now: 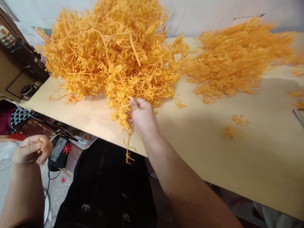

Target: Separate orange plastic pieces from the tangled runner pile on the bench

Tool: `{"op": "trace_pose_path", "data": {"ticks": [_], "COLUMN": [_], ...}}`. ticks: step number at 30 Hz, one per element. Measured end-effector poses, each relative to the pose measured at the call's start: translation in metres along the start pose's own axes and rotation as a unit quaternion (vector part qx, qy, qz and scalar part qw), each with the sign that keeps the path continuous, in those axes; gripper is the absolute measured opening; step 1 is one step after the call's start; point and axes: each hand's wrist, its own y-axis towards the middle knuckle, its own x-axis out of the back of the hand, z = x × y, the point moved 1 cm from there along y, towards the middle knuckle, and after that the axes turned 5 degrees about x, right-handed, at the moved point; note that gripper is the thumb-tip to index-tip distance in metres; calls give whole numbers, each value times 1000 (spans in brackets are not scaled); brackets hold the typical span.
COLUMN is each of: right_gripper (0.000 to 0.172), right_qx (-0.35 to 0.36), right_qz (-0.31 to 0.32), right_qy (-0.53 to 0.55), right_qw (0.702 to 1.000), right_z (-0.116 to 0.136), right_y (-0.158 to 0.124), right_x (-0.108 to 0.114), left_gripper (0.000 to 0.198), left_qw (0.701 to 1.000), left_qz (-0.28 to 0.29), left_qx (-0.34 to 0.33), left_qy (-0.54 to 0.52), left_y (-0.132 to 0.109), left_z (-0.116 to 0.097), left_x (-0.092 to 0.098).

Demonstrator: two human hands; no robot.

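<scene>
This looks like a small workshop: a long tabletop (204, 142) bears a big heap of orange sprigs (95, 53) and, farther right toward the back edge, a flatter pile (235, 60), with red star-shaped pieces (67, 148) lying below the front edge.

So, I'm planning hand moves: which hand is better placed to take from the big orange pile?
The right hand, likely: it touches the pile, while the left hand is off the table, pinching an orange bit.

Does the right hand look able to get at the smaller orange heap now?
Probably yes: past the front of the larger heap, only a loose orange scrap lies on the tabletop between the right hand and the smaller heap.
</scene>
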Motion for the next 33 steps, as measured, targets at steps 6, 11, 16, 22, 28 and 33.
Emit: {"op": "trace_pose_path", "data": {"ticks": [6,11,16,22,28,33], "right_gripper": [30,29,33,40,31,30], "right_qx": [55,31,36,73,25,2], "right_qz": [28,27,31,101,54,30], "right_qy": [-5,50,52,47,55,58], "right_qw": [998,998,998,991,997,998], "right_z": [-5,2,2,-2,2,6], "right_y": [-9,-14,-11,-13,-13,-13], "right_x": [2,3,0,3,2,-2], "left_gripper": [18,22,49,44,27,25], "left_qw": [978,908,872,878,957,971], "left_qz": [-17,-38,-144,-194,-145,-116], "left_qx": [-123,-188,-165,-125,-186,-113], "left_qy": [169,373,438,419,172,175], "left_y": [75,116,129,146,141,124], "left_z": [-37,-55,-44,-31,-28,-25], "left_x": [-51,-102,-121,-126,-104,-84]}}
